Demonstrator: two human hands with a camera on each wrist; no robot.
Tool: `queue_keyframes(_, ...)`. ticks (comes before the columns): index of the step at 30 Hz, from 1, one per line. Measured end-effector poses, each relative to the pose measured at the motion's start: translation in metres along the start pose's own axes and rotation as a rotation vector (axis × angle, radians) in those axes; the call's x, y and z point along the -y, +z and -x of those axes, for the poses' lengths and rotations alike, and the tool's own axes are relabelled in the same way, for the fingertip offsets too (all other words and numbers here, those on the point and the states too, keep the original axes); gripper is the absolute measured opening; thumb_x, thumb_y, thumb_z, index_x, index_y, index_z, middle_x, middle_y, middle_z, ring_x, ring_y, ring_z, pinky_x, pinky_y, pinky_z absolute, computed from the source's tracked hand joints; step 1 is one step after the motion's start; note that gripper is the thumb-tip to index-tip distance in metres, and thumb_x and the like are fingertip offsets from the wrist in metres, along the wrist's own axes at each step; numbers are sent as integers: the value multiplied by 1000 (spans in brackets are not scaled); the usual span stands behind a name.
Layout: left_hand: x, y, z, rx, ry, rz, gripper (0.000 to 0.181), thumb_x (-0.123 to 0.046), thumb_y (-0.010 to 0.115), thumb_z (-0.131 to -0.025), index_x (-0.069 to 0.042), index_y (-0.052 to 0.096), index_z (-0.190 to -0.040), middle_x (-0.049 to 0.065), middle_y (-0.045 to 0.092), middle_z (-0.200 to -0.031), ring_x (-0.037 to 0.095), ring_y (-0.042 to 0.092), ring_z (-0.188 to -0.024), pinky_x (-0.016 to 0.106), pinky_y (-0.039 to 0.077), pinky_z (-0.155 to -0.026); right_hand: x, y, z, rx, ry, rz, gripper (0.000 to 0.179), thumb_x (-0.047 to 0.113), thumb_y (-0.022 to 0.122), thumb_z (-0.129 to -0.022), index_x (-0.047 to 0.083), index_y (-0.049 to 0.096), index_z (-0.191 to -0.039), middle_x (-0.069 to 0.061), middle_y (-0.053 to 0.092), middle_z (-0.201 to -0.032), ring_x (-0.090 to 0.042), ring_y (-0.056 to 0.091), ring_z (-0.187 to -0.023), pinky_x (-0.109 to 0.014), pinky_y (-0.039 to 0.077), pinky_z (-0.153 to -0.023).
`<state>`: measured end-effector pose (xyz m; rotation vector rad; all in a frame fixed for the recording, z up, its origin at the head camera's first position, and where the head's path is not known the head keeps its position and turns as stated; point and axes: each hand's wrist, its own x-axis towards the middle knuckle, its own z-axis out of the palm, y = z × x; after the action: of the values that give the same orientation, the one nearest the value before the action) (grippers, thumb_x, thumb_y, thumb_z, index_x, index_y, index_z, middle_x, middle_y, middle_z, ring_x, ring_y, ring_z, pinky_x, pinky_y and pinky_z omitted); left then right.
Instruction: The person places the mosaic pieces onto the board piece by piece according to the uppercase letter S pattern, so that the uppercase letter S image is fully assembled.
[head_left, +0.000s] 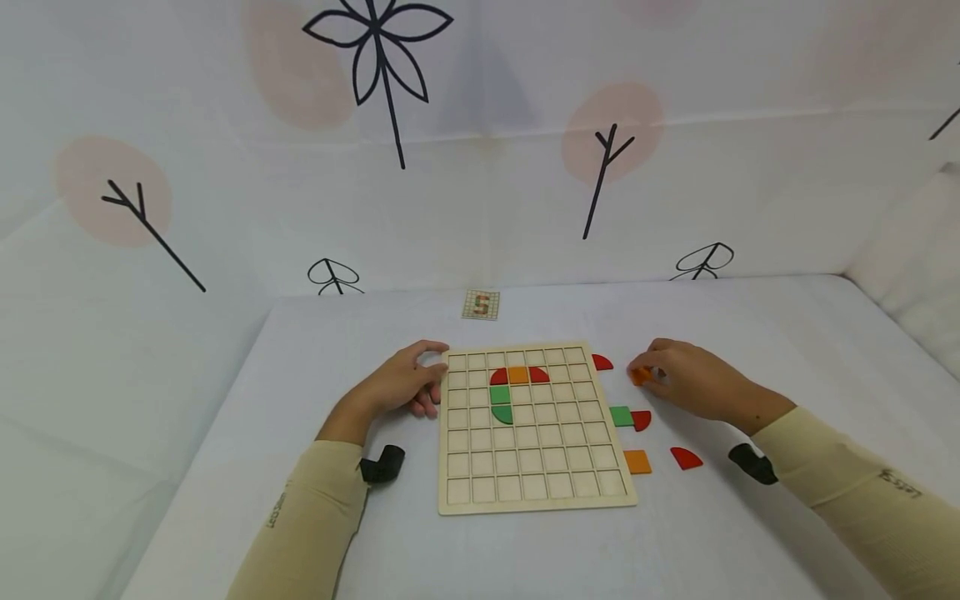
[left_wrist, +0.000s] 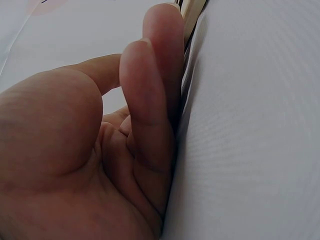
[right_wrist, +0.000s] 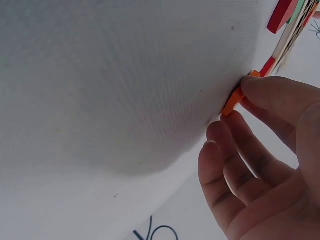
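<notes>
Right hand (head_left: 693, 379): thumb and fingertips pinched an orange piece (head_left: 640, 378), the gap between them no wider than the piece; the other fingers bent loosely.
Orange piece: off to the right of the gridded board (head_left: 523, 437), apart from its edge, so the grid lay leftward of the fingertips. The right hand was nearer; the fingers hid too much to tell a long axis.
Left hand (head_left: 397, 382): at the board's upper left corner, fingers relaxed and apart, touching the edge and gripping no piece.
Filled cells: second row, a red rounded piece (head_left: 499, 377), an orange square (head_left: 518, 375) and another red rounded piece (head_left: 538, 375); below the first, a green square (head_left: 500, 394), then a green rounded piece (head_left: 502, 414).
Right of the grid: a loose green square (head_left: 621, 416) against a loose red piece (head_left: 641, 420), and a loose orange square (head_left: 638, 462) just beside the board.
</notes>
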<state>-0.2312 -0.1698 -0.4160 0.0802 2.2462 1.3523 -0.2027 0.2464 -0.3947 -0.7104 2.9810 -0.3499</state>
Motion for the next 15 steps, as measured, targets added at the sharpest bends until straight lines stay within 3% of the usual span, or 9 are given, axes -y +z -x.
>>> queue_keyframes(15,-1,0,1,2,8,-1,47,-29,52,-105,-25,38,-149,8,65,-76,17,67,-58,27,53,-55,15,-1,-5,-4,-22,-13,29,7,81,-82,10,75,-111,-1,66,-97,-16,60,-86,-38,59,-79)
